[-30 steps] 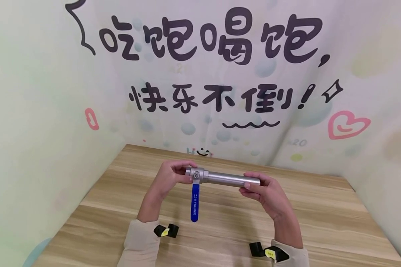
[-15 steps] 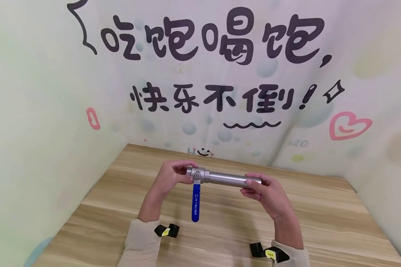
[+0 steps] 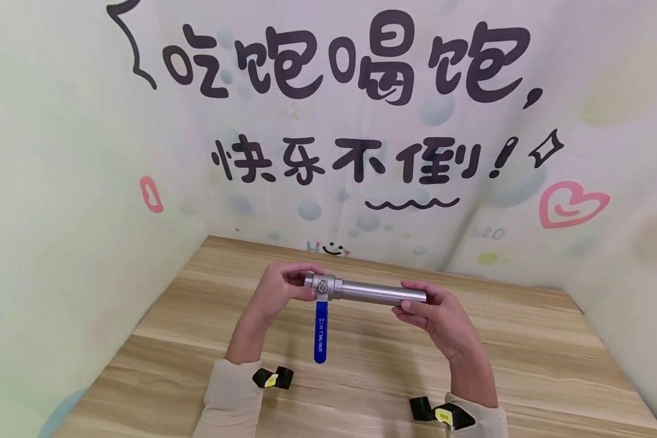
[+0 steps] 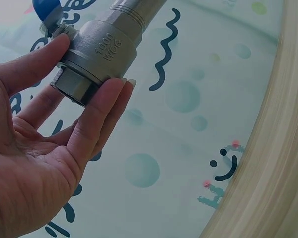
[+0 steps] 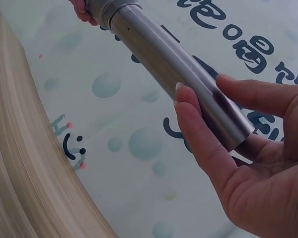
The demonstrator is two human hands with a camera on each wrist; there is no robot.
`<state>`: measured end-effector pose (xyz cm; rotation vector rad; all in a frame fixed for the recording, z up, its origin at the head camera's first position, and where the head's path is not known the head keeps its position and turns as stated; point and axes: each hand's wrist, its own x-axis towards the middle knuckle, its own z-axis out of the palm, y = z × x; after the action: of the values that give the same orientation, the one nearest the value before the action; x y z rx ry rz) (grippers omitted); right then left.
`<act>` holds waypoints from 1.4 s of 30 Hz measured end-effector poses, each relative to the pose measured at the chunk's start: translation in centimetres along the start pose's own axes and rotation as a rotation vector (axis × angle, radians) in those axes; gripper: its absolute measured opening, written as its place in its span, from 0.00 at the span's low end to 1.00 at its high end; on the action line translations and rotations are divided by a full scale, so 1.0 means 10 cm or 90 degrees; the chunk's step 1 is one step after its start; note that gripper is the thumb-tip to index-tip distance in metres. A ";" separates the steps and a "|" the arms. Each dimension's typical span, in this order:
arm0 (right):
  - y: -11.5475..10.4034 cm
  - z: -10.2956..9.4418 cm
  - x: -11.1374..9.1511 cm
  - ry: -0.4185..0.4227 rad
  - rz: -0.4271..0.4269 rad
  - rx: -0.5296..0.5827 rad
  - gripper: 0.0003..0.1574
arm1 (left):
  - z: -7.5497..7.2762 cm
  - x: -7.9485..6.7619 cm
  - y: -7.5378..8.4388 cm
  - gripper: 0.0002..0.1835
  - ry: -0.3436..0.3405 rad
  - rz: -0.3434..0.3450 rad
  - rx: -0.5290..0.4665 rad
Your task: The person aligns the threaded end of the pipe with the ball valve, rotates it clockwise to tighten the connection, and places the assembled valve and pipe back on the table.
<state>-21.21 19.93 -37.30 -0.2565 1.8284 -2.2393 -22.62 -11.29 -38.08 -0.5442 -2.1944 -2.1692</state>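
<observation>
A silver ball valve (image 3: 330, 286) with a blue lever handle (image 3: 320, 331) is joined to a smooth metal pipe (image 3: 369, 292). Both are held up over the table, nearly level, with the lever pointing toward me. My left hand (image 3: 274, 294) grips the valve body at its left end, thumb near the lever's pivot. In the left wrist view the valve body (image 4: 97, 49) shows the raised marking "1000 WOG". My right hand (image 3: 438, 313) holds the pipe's free right end between thumb and fingers. The pipe (image 5: 174, 69) runs up from that hand to the valve in the right wrist view.
A wood-grain table (image 3: 356, 377) lies beneath both hands. Behind it hangs a pale printed backdrop (image 3: 285, 213) with large dark characters, and light walls close in on both sides. Black wrist mounts (image 3: 442, 415) with yellow labels sit on both cuffs.
The right thumb lifts slightly along the pipe and comes back down. The valve, the lever and the left hand stay where they were.
</observation>
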 end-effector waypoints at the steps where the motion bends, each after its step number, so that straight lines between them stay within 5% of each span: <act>1: 0.00 0.00 0.00 -0.003 -0.002 0.001 0.20 | 0.00 0.00 0.00 0.19 0.001 -0.001 0.001; 30: 0.01 -0.01 0.00 0.026 0.016 -0.024 0.16 | 0.02 -0.01 0.01 0.19 -0.003 0.005 0.007; 42: 0.01 -0.01 0.00 -0.006 0.000 -0.007 0.16 | 0.01 -0.01 0.02 0.19 0.003 -0.004 0.010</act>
<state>-21.22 19.99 -37.37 -0.2688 1.8366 -2.2238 -22.41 -11.24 -37.93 -0.5312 -2.2112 -2.1524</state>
